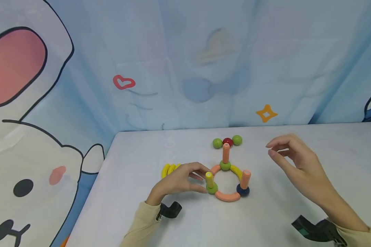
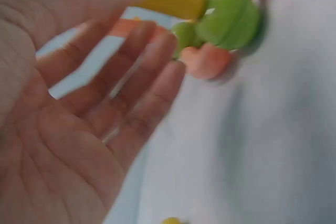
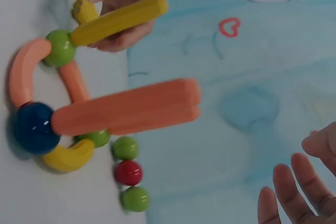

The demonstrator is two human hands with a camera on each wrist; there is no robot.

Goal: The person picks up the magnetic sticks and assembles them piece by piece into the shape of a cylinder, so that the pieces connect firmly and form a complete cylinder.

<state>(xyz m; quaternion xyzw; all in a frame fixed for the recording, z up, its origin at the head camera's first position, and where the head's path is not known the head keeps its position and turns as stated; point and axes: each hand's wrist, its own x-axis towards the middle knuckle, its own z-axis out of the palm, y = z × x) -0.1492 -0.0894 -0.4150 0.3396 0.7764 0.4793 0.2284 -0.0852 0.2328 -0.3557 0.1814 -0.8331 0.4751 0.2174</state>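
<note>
A ring of curved orange pieces point(image 1: 227, 197) and a curved yellow piece point(image 1: 236, 172) lies on the table, joined by two green balls and a dark blue ball point(image 3: 37, 128). Upright on the left green ball point(image 2: 229, 18) is a yellow stick point(image 1: 209, 179). Orange sticks point(image 1: 245, 179) rise from the blue ball and from the back green ball point(image 1: 225, 166). Beside the yellow stick, my left hand point(image 1: 183, 179) has its fingers loosely extended and grips nothing. My right hand point(image 1: 300, 166) hovers right of the ring, fingers slightly bent, holding nothing.
Behind the ring sit a green ball point(image 1: 217, 143), a red ball point(image 3: 128, 173) and another green ball point(image 1: 237, 139) in a row. Several curved yellow pieces point(image 1: 165, 170) lie behind my left hand, partly hidden by it. A blue printed curtain point(image 1: 185, 61) hangs past the table's back edge.
</note>
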